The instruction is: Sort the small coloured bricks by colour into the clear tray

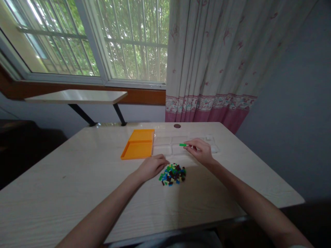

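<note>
My right hand pinches a thin bright green building brick between thumb and fingertips. It is held over the clear plastic compartment tray, whose right end is partly behind the hand. On the table, a heap of small building bricks in green, blue, dark brown and pale yellow lies in front of the tray. Beside the heap's upper left edge rests my left hand, fingers loosely bent and somewhat apart, with nothing visible in them. Its fingertips come close to the bricks; whether they touch any, I cannot tell.
An orange two-part tray adjoins the clear tray's left side. Both lie on a pale wooden table. A raised shelf on black legs stands at the back left. A round dark cable hole is near the back edge, below a curtain.
</note>
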`<state>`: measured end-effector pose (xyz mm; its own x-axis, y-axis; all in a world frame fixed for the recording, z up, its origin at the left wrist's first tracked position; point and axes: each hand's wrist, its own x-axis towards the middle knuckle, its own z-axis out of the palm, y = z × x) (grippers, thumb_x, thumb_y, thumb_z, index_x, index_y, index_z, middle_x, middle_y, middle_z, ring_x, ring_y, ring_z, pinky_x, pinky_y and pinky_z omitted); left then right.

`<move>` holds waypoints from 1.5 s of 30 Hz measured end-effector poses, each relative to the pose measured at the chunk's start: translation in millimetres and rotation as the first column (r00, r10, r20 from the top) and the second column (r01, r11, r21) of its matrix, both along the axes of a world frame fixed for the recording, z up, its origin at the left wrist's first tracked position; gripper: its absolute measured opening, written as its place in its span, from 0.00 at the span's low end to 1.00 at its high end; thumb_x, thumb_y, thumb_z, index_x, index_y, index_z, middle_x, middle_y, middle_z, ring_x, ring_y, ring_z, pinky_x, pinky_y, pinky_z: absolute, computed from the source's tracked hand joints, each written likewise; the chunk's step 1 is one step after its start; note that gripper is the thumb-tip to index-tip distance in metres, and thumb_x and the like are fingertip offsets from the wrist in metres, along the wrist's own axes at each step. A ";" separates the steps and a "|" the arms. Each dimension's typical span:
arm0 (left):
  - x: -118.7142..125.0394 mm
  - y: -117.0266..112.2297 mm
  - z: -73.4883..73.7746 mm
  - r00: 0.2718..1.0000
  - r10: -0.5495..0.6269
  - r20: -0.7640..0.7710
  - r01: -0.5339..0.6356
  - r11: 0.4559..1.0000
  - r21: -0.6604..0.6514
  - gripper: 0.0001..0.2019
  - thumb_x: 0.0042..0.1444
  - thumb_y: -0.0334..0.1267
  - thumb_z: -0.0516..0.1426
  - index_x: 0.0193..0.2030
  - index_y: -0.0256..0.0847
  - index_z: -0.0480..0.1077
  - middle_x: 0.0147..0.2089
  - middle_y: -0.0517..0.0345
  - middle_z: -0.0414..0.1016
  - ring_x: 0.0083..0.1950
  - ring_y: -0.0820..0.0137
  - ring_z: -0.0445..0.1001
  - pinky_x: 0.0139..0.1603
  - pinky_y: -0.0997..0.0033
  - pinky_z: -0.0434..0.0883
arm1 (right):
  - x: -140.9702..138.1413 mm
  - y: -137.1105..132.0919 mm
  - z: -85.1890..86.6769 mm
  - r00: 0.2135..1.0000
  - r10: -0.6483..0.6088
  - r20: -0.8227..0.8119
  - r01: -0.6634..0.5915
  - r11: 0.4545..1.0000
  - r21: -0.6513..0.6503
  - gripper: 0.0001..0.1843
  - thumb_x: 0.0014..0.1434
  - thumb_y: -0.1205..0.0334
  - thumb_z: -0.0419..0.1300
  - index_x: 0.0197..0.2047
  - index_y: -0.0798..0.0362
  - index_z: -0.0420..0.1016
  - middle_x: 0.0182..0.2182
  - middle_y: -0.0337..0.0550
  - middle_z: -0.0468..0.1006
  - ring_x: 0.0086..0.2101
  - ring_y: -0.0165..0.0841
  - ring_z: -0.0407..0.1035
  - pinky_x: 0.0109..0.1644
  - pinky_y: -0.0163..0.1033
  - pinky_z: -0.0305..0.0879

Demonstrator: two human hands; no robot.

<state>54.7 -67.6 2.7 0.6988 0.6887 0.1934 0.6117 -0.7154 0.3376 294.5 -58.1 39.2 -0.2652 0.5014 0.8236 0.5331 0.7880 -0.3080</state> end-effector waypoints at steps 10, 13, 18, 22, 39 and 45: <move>1.1 -3.3 1.7 0.999 0.006 -0.034 -0.005 0.999 0.034 0.15 0.58 0.33 0.46 0.48 0.46 0.68 0.39 0.56 0.68 0.38 0.71 0.70 0.38 0.76 0.66 | 43.8 15.0 -1.8 0.973 -0.080 0.216 0.100 0.992 -0.083 0.12 0.57 0.57 0.54 0.38 0.52 0.76 0.28 0.42 0.76 0.24 0.27 0.63 0.30 0.33 0.60; 1.1 -2.9 0.4 0.997 0.011 -0.071 -0.007 0.999 0.048 0.14 0.58 0.33 0.47 0.46 0.45 0.69 0.39 0.56 0.68 0.37 0.72 0.70 0.37 0.76 0.65 | 64.8 24.9 -7.4 0.939 -0.143 0.312 0.201 0.966 -0.163 0.12 0.57 0.57 0.54 0.39 0.52 0.75 0.29 0.41 0.75 0.23 0.27 0.63 0.30 0.33 0.59; 0.0 -2.8 0.0 0.994 0.034 -0.105 -0.026 0.996 0.080 0.13 0.58 0.34 0.46 0.44 0.44 0.69 0.39 0.56 0.68 0.37 0.71 0.70 0.36 0.76 0.66 | 83.3 38.3 -23.7 0.845 -0.153 0.512 0.354 0.878 -0.323 0.10 0.54 0.60 0.56 0.37 0.52 0.76 0.30 0.41 0.76 0.26 0.29 0.66 0.31 0.33 0.58; 0.3 -3.5 0.7 0.996 0.030 -0.087 -0.023 0.996 0.081 0.13 0.59 0.35 0.46 0.46 0.44 0.68 0.40 0.56 0.68 0.38 0.71 0.70 0.36 0.76 0.65 | 78.7 38.1 -30.1 0.839 -0.157 0.520 0.371 0.865 -0.338 0.12 0.55 0.60 0.54 0.39 0.52 0.75 0.33 0.43 0.76 0.32 0.32 0.68 0.36 0.35 0.60; 5.9 -6.1 -0.7 0.997 -0.051 -0.050 0.053 0.997 0.048 0.13 0.60 0.37 0.47 0.46 0.45 0.69 0.39 0.56 0.68 0.39 0.72 0.69 0.38 0.77 0.65 | 8.3 -4.9 -38.5 0.864 0.125 0.488 0.079 0.923 -0.376 0.10 0.57 0.62 0.52 0.36 0.51 0.75 0.30 0.40 0.76 0.30 0.28 0.68 0.32 0.31 0.60; 7.3 -4.9 -1.9 0.997 -0.042 -0.057 0.046 0.997 0.060 0.12 0.60 0.37 0.46 0.41 0.42 0.70 0.37 0.55 0.68 0.38 0.71 0.69 0.38 0.77 0.65 | 9.9 -5.8 -32.9 0.858 0.166 0.487 0.048 0.917 -0.397 0.09 0.56 0.63 0.53 0.35 0.51 0.75 0.29 0.41 0.76 0.28 0.28 0.67 0.31 0.31 0.59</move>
